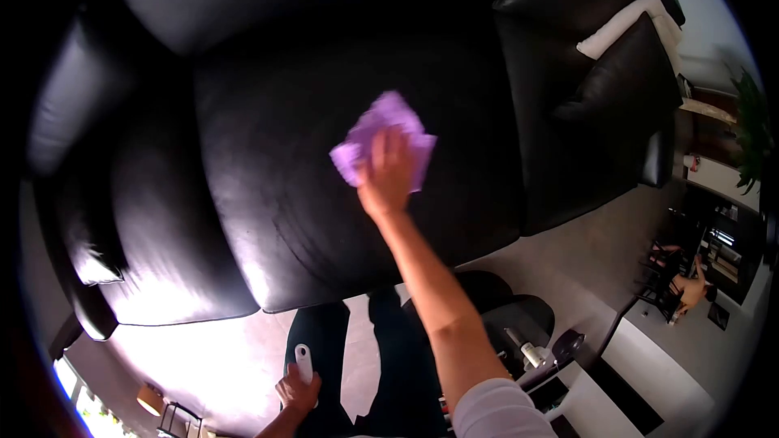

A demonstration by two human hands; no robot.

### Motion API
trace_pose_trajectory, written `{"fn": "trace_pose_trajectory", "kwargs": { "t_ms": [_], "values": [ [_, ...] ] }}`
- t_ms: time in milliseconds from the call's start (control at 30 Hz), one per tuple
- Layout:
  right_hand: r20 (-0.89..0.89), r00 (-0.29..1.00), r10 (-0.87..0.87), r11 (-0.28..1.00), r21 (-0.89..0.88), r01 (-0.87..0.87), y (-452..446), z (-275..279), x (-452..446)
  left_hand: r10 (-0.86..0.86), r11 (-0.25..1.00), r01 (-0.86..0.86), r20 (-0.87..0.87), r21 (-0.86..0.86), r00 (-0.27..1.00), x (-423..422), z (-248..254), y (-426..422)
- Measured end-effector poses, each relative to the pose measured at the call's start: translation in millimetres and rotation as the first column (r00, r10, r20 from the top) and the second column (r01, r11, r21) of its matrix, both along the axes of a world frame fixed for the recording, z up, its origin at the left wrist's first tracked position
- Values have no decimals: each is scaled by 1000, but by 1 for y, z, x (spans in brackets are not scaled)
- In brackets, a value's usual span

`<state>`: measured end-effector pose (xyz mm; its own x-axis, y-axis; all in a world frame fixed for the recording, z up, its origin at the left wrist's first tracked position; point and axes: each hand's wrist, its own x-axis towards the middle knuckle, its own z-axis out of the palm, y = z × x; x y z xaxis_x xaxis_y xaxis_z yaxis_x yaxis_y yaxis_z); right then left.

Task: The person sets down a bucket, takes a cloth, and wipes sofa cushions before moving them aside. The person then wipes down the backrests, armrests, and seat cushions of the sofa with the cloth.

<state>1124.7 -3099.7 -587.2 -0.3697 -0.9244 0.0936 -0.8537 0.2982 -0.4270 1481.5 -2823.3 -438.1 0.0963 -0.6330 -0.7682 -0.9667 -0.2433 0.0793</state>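
Note:
My right hand point(388, 174) presses a crumpled purple cloth point(389, 109) onto the black leather seat cushion point(276, 146) in the middle of the sofa. Its fingers lie over the cloth, slightly smeared by motion. Low in the view, in front of my legs, my left hand point(297, 393) is closed around a white, rounded object point(303, 361) that looks like a small bottle. Only its upper end shows; my fingers cover the rest.
A white folded blanket point(621, 28) hangs over the sofa's right arm beside a black cushion point(625, 73). A dark round-edged seat point(519, 320) stands below right. Farther right, a person point(690, 290) is near dark furniture. A lamp point(150, 399) stands lower left.

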Motion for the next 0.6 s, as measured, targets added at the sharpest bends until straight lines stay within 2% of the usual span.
{"fn": "trace_pose_trajectory", "kwargs": {
  "t_ms": [33,67,200,267,300,333,400,467,500,533,567,600],
  "values": [
    [35,996,84,996,1,-84,8,6,33,-13,998,13,1,67,1000,0,8,-3],
    [153,975,161,985,36,-168,13,20,58,-26,991,25,1,133,1000,-2,11,-4],
    [222,843,490,867,-25,-498,45,14,102,-58,992,55,19,113,998,-1,0,-5],
    [133,819,558,830,-57,-555,50,3,82,-46,995,45,14,87,999,-3,1,-7],
    [-6,825,565,825,45,-564,51,4,59,-55,995,53,19,86,998,-6,0,-7],
    [78,874,480,877,-40,-478,54,-1,35,-57,995,56,17,81,998,-9,0,-7],
    [5,935,356,935,-11,-356,61,12,-23,-69,995,67,21,75,997,-13,2,-9],
    [-180,953,244,963,161,-216,70,25,-76,-64,993,65,-10,101,998,-17,1,-11],
    [-125,986,108,987,135,-91,79,16,-104,-70,992,70,-11,101,998,-22,1,-12],
    [-257,966,24,991,136,12,96,4,-128,-89,991,92,-35,92,995,-28,1,-15],
    [-316,947,-50,991,99,85,110,0,-153,-108,990,113,-58,84,992,-31,2,-18],
    [-375,917,-139,940,241,241,117,-2,-177,-114,989,118,-59,84,992,-33,4,-19]
  ]
}}
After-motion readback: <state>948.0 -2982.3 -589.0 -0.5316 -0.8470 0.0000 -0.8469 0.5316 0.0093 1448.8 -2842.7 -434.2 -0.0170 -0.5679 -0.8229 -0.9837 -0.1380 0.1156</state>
